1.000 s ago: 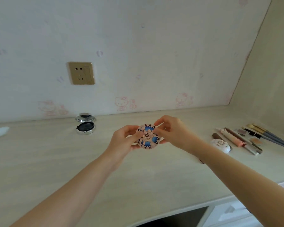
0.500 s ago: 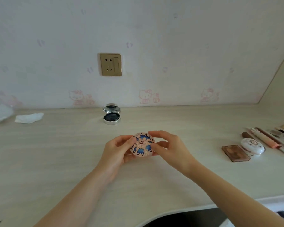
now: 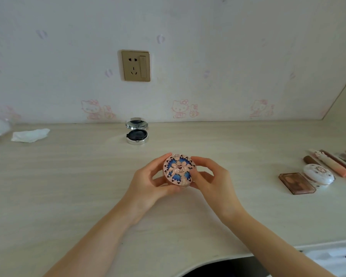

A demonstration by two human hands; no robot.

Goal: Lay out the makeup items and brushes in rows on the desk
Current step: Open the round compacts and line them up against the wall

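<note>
Both hands grip one round pink compact with a blue patterned lid (image 3: 179, 172) at frame centre, just above the pale wooden bench (image 3: 68, 186): left hand (image 3: 148, 183) curled round its left edge, right hand (image 3: 214, 181) round its right. Round, so no long axis. The row lies centre right, nearer the right hand: one brown rectangular palette (image 3: 296, 183), one white oval compact (image 3: 318, 173), several sticks, count unclear. One open silver compact (image 3: 137, 130) upper centre.

Two bare arms come up from the bottom of the frame and end in the left hand (image 3: 148, 183) and the right hand (image 3: 214, 180) near the middle. No sleeves cover the arms. The fingers (image 3: 203, 159) are slim, and the nails look short and plain.
</note>
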